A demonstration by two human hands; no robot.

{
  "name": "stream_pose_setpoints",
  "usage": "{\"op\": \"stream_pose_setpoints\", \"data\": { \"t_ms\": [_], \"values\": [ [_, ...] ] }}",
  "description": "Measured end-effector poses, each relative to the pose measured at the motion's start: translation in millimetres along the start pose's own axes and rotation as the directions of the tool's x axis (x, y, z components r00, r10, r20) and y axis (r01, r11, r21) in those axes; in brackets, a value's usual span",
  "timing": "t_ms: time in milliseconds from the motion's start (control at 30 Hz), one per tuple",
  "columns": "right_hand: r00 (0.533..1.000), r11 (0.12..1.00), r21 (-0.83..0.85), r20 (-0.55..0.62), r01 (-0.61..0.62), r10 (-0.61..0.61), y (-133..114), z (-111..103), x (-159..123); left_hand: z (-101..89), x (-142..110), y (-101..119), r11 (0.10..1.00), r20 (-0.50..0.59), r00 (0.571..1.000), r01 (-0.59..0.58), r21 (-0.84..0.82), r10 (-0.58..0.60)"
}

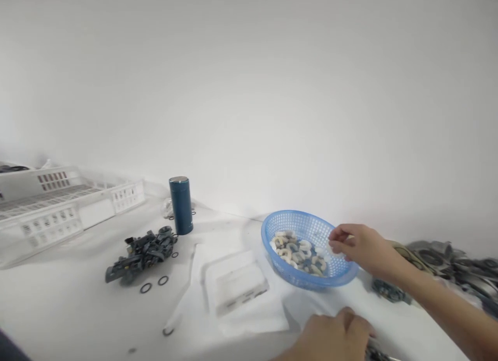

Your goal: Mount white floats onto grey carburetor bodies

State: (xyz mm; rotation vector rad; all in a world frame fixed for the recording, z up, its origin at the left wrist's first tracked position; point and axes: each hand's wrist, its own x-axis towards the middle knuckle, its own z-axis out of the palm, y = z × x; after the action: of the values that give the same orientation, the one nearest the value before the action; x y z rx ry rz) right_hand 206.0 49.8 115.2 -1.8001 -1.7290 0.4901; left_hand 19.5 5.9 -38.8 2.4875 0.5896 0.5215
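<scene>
My right hand point(361, 245) is over the right side of a blue plastic basket point(290, 272), its fingers pinched together. A pale blur shows just under the fingertips, too smeared to name. Inside the basket lie several cream and white C-shaped pieces point(298, 253). At the bottom edge, my left hand point(332, 337) is closed with its fingers bent over a dark mechanical part point(376, 350), which is mostly cut off by the frame. Left of the basket, a white tray-like piece point(241, 288) rests on white sheeting.
A dark blue flask point(181, 205) stands near the wall. Before it lies a heap of black parts point(143, 254) with several black rings point(163, 280) around it. White slotted crates point(54, 221) are at far left. Grey metal parts point(447, 267) pile up at right, behind my right forearm.
</scene>
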Motion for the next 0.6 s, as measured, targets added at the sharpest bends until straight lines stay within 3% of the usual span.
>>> {"op": "stream_pose_setpoints", "data": {
  "t_ms": [133,233,367,433,533,600],
  "values": [
    [0.996,0.969,0.247,-0.091,0.017,0.006,28.6,-6.1,-77.5,-11.4,-4.5,2.5,0.997,0.039,0.997,0.059,0.057,-0.062],
    [0.974,0.876,0.481,-0.189,-0.019,0.124,50.0,4.1,-114.4,-21.0,-14.0,0.6,0.996,-0.053,0.997,0.054,0.076,-0.05],
    [0.94,0.815,0.577,-0.246,-0.054,0.236,72.3,16.7,-138.8,-34.6,-26.9,-1.3,0.999,-0.204,0.979,0.005,0.041,0.004],
    [0.943,0.804,0.595,-0.258,-0.016,0.21,76.9,19.5,-146.0,-40.2,-29.9,1.9,0.998,-0.281,0.958,-0.033,0.061,0.049],
    [0.955,0.791,0.595,-0.294,0.143,0.048,72.5,22.7,-156.5,-47.1,-31.2,10.8,0.988,-0.36,0.923,-0.101,0.114,0.136],
    [0.938,0.768,0.587,-0.344,0.257,-0.051,63.2,26.5,-164.5,-52.2,-31.7,16.6,0.981,-0.39,0.903,-0.138,0.133,0.18]
  ]
}}
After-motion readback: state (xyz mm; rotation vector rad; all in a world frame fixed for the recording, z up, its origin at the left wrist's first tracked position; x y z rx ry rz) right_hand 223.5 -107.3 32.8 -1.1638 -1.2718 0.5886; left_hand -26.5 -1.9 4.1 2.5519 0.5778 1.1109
